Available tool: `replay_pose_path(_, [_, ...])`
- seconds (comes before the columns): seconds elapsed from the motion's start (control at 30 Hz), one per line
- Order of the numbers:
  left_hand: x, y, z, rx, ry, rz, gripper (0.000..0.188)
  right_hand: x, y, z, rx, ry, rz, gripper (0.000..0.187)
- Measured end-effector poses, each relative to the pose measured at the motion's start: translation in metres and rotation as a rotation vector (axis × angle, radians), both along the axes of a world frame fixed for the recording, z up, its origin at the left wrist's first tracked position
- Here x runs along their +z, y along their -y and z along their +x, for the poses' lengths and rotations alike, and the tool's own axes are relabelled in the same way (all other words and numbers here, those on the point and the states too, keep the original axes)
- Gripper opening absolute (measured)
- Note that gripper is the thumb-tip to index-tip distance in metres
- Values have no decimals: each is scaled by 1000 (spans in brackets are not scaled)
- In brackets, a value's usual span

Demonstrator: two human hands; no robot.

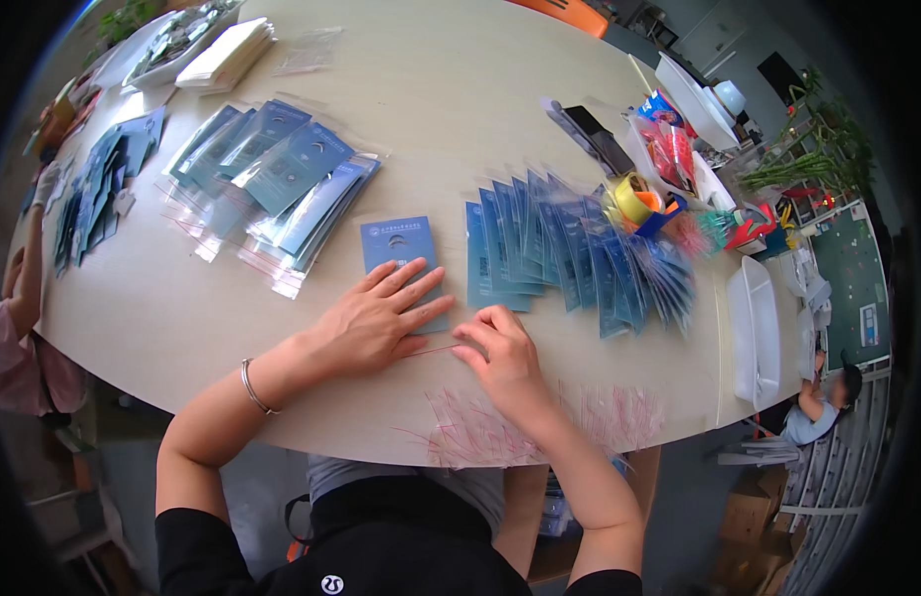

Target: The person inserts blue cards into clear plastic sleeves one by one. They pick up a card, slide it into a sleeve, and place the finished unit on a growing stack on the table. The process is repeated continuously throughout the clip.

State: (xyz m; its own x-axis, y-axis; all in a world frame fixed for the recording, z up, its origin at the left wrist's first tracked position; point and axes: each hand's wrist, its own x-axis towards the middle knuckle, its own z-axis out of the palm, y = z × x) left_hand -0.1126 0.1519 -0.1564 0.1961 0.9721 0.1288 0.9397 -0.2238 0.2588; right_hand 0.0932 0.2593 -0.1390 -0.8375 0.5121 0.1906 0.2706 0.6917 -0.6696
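A blue printed card (396,236) lies on the table in front of me. My left hand (376,316) rests flat across its lower part, fingers spread, covering much of it. From by my left thumb a thin red-edged strip (433,350) runs to my right hand (500,356). The fingertips of my right hand are closed in a pinch on it. Whether the strip is joined to a clear bag around the card, I cannot tell. Just right of the card, a fanned row of bagged blue cards (550,243) overlaps. Loose red-edged strips (470,427) lie near the front edge.
More bagged blue cards (292,164) lie at left, with another pile (108,184) farther left near a person's arm (28,248). A phone (595,139), tape rolls (634,199) and a white tray (754,328) stand at right. Another person (823,407) sits far right.
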Motion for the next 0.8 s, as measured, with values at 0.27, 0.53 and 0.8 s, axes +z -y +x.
replay_pose_path(0.27, [9,-3,5,112,5,-44,64,6,21,23,234,81,261,10])
replay_pose_path(0.53, [4,-4,7,129,-18,-34,66,10,1,38,-135,-45,-90,19])
replay_pose_path(0.8, [4,-6,7,133,2,-27,64,-16,-8,1,116,-50,145,14])
